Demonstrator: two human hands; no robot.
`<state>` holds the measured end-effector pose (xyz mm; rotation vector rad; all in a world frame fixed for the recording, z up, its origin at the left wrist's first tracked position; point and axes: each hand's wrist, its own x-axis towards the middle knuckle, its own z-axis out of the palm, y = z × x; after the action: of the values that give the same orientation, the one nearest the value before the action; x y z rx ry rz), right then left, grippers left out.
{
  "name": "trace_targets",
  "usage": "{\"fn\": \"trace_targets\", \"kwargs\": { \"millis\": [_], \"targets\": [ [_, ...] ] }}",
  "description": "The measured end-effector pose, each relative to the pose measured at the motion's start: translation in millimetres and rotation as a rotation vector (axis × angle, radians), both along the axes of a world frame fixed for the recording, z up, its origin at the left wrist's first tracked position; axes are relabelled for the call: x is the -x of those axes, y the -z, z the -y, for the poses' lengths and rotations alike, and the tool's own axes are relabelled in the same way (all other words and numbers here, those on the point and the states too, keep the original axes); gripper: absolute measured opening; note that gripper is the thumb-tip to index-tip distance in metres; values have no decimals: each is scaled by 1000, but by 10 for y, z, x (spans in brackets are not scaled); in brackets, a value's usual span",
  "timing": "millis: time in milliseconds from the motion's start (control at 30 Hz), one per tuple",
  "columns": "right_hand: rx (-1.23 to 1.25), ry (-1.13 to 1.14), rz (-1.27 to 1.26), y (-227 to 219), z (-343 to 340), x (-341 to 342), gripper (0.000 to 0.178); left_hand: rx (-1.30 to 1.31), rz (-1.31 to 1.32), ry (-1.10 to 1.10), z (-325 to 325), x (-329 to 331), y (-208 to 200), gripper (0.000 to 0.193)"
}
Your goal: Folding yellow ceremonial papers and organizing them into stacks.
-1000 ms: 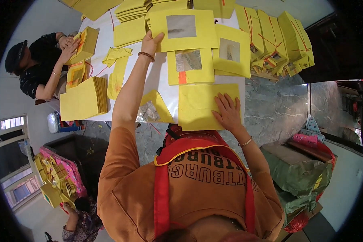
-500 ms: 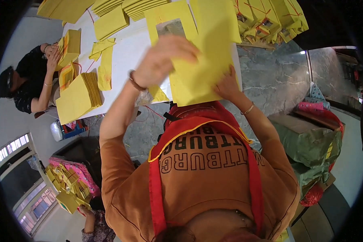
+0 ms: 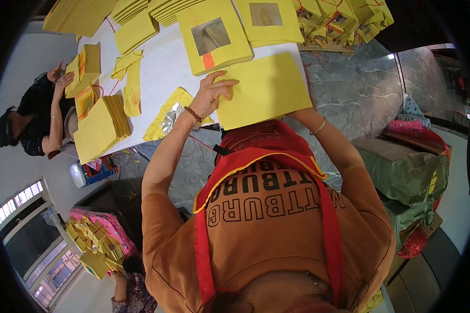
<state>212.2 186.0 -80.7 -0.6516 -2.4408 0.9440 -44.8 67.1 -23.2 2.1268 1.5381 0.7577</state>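
In the head view, a plain yellow piece sits between the person's hands. The left hand, fingers loosely parted, rests at its left edge; the right hand reaches under its near right corner, grip hidden from me. A windowed packet lies just beyond it.

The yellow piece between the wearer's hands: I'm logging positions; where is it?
In the head view, the yellow piece is at the near right of the table, just below the orange-marked windowed packet.
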Motion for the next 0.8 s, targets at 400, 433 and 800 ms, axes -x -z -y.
{"fn": "trace_targets", "kwargs": {
  "millis": [400,433,800],
  "targets": [
    [95,50,-202,-77,-13,-15,43,110,88,65,-49,133,207,36],
    [103,54,-219,-77,-31,-53,42,100,57,68,-50,131,202,35],
    [672,612,-499,-226,-289,-273,35,127,-99,117,-110,98,47,33]
  ]
}}
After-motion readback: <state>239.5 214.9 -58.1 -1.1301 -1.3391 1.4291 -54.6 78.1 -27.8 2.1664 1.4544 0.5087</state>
